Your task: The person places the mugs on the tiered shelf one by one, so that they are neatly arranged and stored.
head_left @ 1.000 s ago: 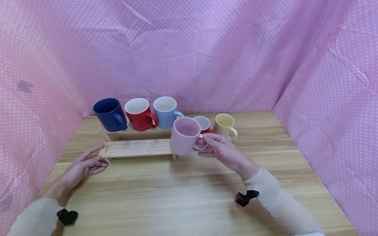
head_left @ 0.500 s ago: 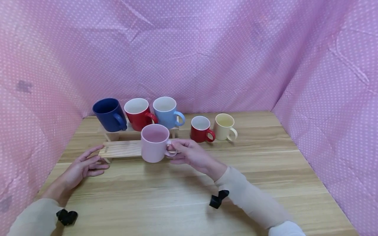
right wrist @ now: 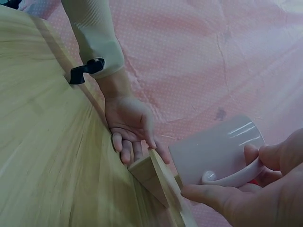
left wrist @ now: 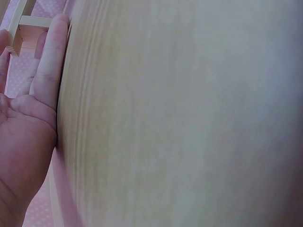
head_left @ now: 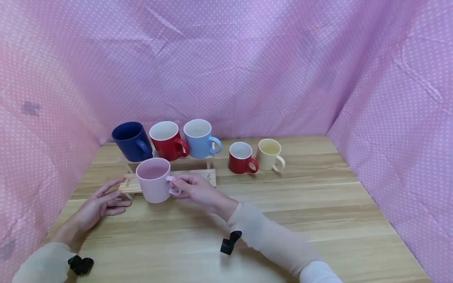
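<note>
My right hand (head_left: 198,192) pinches the handle of a pink mug (head_left: 154,184), which is upright at the left part of the rack's lower step. In the right wrist view the pink mug (right wrist: 213,149) has its base close to the step's edge; whether it touches the wood I cannot tell. My left hand (head_left: 97,206) lies at the left end of the two-step wooden rack (head_left: 192,173), fingers extended and fingertips at its corner. On the upper step stand a dark blue mug (head_left: 132,143), a red mug (head_left: 165,142) and a light blue mug (head_left: 198,141).
Right of the rack, a smaller red mug (head_left: 240,160) and a cream mug (head_left: 267,157) stand on the wooden table (head_left: 318,188), handles to the right. A pink dotted cloth (head_left: 240,70) hangs behind and along both sides.
My right hand has carried the pink mug leftward, from the rack's right end to the left part of the lower step. The left hand has stayed at the rack's left end.
</note>
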Available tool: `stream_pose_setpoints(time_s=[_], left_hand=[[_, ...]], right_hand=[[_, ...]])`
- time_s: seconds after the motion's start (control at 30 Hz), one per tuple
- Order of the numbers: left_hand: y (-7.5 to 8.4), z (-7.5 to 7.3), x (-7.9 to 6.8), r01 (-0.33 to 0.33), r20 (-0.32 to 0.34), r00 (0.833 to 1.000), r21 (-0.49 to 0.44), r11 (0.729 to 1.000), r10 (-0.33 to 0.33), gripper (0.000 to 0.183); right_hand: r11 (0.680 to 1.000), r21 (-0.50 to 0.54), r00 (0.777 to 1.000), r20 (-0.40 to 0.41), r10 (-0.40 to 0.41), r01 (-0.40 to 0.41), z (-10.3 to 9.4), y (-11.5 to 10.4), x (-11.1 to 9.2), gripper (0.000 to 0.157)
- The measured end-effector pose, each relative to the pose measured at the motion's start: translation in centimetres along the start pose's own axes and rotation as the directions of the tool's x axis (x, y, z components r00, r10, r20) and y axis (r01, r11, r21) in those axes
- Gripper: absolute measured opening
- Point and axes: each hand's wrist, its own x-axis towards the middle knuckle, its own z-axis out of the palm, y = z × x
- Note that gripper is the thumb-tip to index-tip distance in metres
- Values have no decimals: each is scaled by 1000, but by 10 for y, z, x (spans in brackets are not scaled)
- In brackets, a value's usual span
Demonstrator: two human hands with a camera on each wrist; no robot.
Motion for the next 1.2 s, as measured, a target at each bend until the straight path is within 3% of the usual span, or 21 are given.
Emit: stream_pose_setpoints(time_s=[0.3, 0.53, 0.67, 0.77, 0.9, 1.0, 1.2], left_hand=[[-2, 4, 2, -30, 12, 999, -35, 999, 30, 49], [-2, 6, 1, -35, 9, 999, -39, 999, 35, 49], [-1, 6, 0, -37, 1, 999, -22, 999, 37, 49], [0, 7, -1, -37, -6, 999, -13, 999, 37, 49], [1, 8, -2, -32, -18, 999, -2, 999, 32, 48], [1, 7, -2, -26, -25, 999, 11, 1000, 26, 47], [1, 8, -1, -21, -50, 999, 29, 999, 22, 42]], right_hand=[[998, -60, 999, -35, -6, 4, 24, 4, 19, 27], [999, -35, 994, -110, -21, 17, 39, 13, 32, 22], [991, -128, 982, -176, -66, 44, 46, 16, 35, 20], [959, -275, 967, -219, -129, 65, 50, 16, 36, 22], [886, -452, 952, -215, -218, 101, 50, 16, 37, 29], [848, -513, 950, -183, -255, 128, 48, 16, 39, 33], [820, -552, 947, -160, -279, 149, 47, 15, 43, 34]])
